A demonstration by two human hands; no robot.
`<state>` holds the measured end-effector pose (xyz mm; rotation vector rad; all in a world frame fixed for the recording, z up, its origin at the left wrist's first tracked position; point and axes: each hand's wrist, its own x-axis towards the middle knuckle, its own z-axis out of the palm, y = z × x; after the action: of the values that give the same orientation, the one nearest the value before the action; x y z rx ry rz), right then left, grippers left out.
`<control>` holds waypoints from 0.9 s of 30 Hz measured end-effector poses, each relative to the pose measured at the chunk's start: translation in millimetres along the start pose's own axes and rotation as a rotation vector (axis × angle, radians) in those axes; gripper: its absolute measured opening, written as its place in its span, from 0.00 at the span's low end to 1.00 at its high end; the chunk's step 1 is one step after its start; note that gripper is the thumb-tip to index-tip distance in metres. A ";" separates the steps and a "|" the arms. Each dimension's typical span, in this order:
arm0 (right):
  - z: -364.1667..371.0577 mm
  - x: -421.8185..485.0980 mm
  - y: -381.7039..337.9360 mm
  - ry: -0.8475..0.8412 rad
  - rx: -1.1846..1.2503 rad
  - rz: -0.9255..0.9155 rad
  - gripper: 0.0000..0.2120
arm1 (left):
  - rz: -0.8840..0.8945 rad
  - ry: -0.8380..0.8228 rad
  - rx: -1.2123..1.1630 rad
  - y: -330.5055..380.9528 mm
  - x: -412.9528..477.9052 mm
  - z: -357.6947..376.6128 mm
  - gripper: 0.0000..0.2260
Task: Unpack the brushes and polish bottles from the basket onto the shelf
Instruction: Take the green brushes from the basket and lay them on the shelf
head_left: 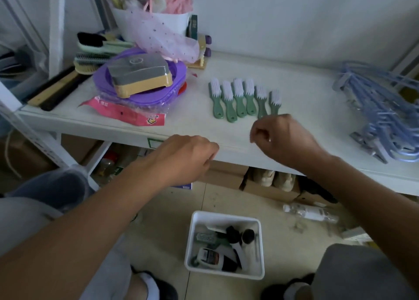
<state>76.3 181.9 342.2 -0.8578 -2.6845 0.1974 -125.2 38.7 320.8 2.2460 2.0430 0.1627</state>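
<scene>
Several green-handled brushes [244,99] with white bristles lie in a row on the white shelf [192,123]. My right hand [281,136] hovers just in front of the rightmost brush, fingers curled, holding nothing that I can see. My left hand [183,157] hangs at the shelf's front edge with loosely curled fingers, empty. On the floor below stands the white basket [192,238], holding polish bottles [215,257] with black caps and a few other small items.
A purple basin [140,89] with a grey-and-tan box on top and a pink packet lie on the shelf's left. Larger brushes [95,52] are stacked at the far left. Blue hangers [383,109] fill the right side. A clear bottle [310,212] lies on the floor.
</scene>
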 end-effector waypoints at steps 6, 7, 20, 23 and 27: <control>66.3 -36.4 -48.4 -0.325 -0.129 -0.215 0.06 | -0.012 -0.376 0.092 9.1 -1.2 34.9 0.13; 80.4 -39.8 -47.1 -0.371 -0.155 -0.227 0.05 | -0.038 -0.489 0.124 6.6 -2.1 40.7 0.15; 270.7 -136.9 -1.7 -0.986 -0.190 0.072 0.16 | -0.067 -0.704 0.158 6.4 -2.9 50.8 0.12; 303.2 -158.1 -6.7 -1.052 -0.121 0.098 0.12 | -0.018 -0.660 0.149 13.4 -3.4 45.2 0.12; 349.2 -170.0 -5.4 -0.969 -0.015 0.182 0.16 | 0.063 -0.644 0.185 23.0 -8.7 49.8 0.10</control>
<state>86.6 66.0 -28.4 -1.2455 -3.4556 0.8184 -96.0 27.8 274.8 2.0746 1.6839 -0.6797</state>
